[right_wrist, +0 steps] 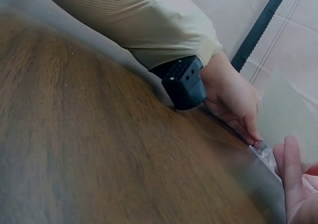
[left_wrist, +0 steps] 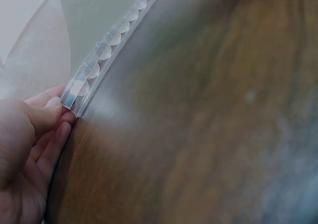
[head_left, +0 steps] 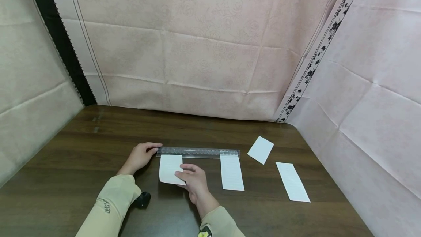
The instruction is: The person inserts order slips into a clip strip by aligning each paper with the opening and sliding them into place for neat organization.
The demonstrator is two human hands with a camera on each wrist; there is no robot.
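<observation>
Clear and plastic, the strip (head_left: 200, 152) is lying on the table (head_left: 98, 149); the left hand (head_left: 142, 157) is pinching its left end, the right hand (head_left: 194, 181) is pinching a white sheet (head_left: 169, 169) at its lower edge. Keeping strip steady, sheet square, should be helping.

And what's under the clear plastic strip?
Through the strip, the top of a white paper shows at right, wooden tabletop along the middle. The left hand covers what's beneath the left tip.
</observation>
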